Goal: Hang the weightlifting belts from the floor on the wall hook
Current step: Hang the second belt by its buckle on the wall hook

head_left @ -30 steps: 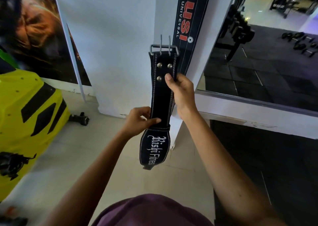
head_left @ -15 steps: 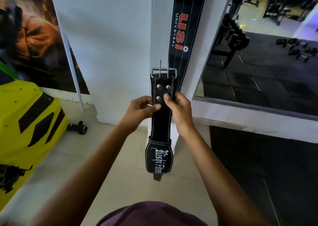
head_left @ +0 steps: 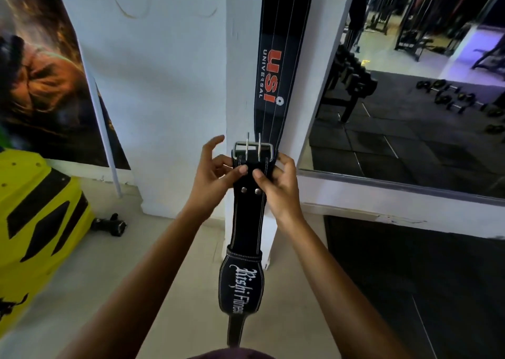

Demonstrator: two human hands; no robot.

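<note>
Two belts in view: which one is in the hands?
The Rishi Fitness belt, pinched just under its buckle by the left hand and right hand. The USI belt hangs untouched behind it.

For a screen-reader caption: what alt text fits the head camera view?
Both hands, the left hand and right hand, grip a black leather weightlifting belt just below its metal buckle, held upright before a white pillar. A USI belt already hangs there.
</note>
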